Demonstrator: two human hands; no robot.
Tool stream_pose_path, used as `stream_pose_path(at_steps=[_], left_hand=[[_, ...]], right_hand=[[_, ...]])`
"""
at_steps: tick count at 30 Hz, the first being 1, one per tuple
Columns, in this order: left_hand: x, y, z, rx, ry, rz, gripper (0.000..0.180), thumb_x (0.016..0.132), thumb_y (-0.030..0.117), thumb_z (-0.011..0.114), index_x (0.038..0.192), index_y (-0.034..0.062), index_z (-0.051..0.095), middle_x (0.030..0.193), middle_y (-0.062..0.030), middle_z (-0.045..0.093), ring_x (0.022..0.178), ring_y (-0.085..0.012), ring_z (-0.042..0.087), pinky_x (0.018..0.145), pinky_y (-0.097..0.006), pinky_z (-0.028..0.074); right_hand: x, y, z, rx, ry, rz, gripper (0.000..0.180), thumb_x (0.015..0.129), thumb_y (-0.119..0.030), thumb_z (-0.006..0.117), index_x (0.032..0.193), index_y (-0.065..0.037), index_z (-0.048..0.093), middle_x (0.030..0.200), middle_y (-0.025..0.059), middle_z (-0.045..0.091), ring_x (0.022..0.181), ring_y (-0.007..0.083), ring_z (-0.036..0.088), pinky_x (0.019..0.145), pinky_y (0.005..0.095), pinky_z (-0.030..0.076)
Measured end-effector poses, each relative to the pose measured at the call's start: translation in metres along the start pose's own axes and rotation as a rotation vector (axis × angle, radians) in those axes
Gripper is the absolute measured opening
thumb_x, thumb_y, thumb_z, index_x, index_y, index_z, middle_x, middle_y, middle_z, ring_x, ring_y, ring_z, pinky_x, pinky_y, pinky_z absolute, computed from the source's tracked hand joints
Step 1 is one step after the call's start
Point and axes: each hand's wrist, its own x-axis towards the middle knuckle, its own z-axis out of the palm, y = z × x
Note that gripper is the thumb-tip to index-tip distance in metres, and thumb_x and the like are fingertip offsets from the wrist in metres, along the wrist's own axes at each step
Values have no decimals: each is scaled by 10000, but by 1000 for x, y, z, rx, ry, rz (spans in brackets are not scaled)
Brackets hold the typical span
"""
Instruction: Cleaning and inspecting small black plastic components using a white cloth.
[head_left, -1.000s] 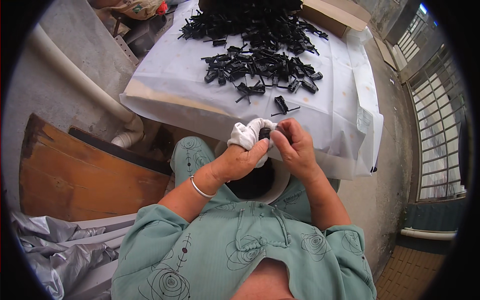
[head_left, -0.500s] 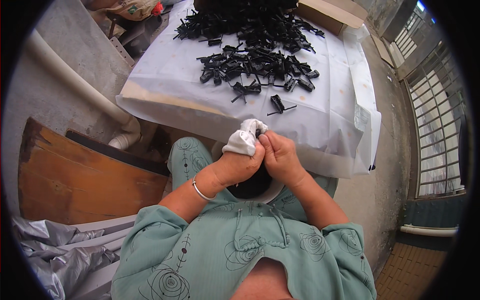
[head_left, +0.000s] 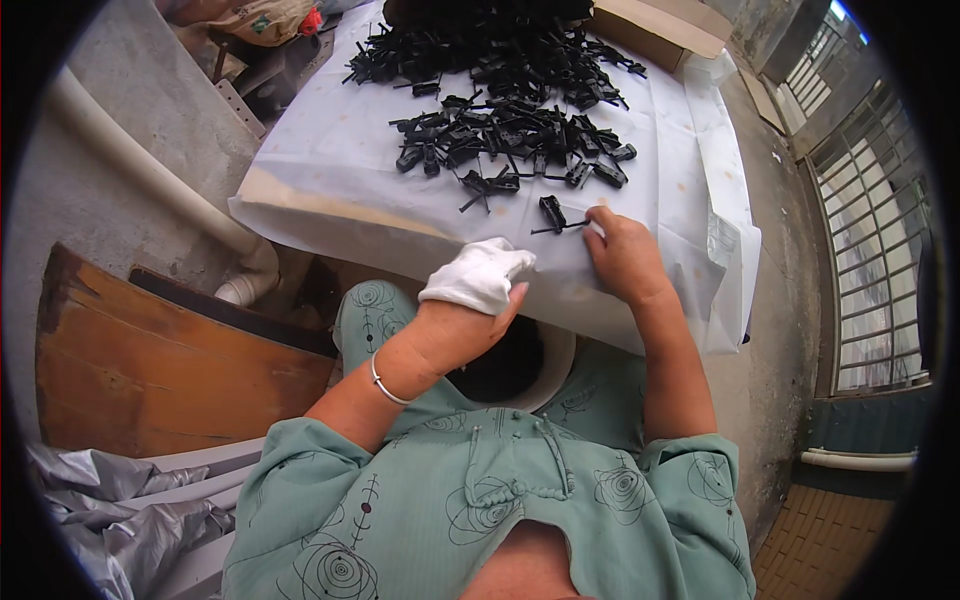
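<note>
My right hand (head_left: 628, 258) reaches to the table's near edge, thumb and forefinger pinched on the thin stem of a small black plastic piece (head_left: 551, 211). The piece still lies on the sheet. White cloth (head_left: 478, 275) wraps the fingers of my left hand (head_left: 458, 330), with only the thumb bare, so how the fingers are bent stays hidden. That hand hovers over a pale bucket (head_left: 562, 375) between my knees; its inside looks dark. Farther back on the table lies a loose heap of similar black pieces (head_left: 520, 135).
A white plastic sheet (head_left: 670, 190) covers the table and hangs over its front. An open cardboard box (head_left: 640, 35) stands at the back. To the left are a pale pipe (head_left: 150, 165), a brown wooden board (head_left: 170, 350) and silver sheeting (head_left: 100, 480).
My hands were together at the cloth and have parted. The right moved forward and right to the black piece's stem; the left drew slightly back to the left.
</note>
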Motion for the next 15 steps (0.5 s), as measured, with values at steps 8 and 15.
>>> stream_pose_path(at_steps=[8,15], left_hand=[[26,-10,28,-167,289,-140,345,782,76,592,1096,-34,502,1023,-211,556,910,-367,560,792,-366,464],[14,0,20,-1043,42,-311,295,857,35,494,1146,-23,477,926,-63,567,627,-79,536,547,-206,457]], right_hand=[[-21,-44,-11,23,-13,-451,62,761,-37,588,798,-52,541,660,106,528,552,278,531,498,357,428],[-29,-57,-1,576,95,44,90,801,-55,624,797,-44,535,598,-9,451,505,77,414,444,234,341]])
